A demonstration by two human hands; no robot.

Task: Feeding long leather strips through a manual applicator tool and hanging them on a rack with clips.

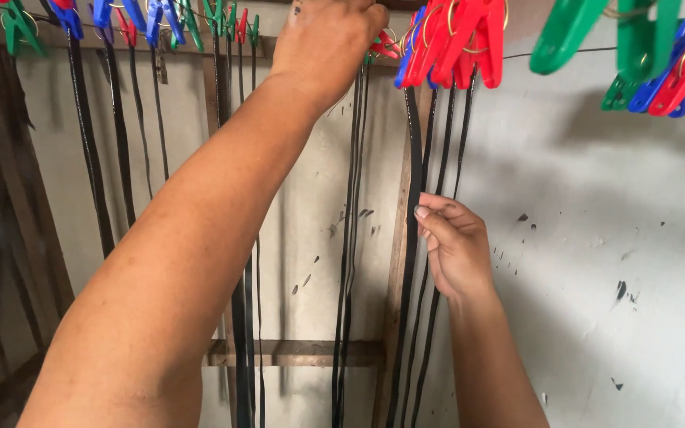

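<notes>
Right hand (455,246) pinched a long black vertical strip (412,158); left hand (328,40) gripped the red plastic clothespin (382,43) directly above.

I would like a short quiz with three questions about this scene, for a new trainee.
1. True or false: the right hand pinches a hanging thin black strip.
2. Which hand reaches up to the line of coloured plastic clothes pegs? A) left B) right
3. Fill in: behind the strips is a pale, black-spotted ____.

Key:
1. True; its fingers close on the strip under the red pegs.
2. A; the left hand is raised at the top, near a red peg. Its fingertips are out of view.
3. Wall.
</notes>
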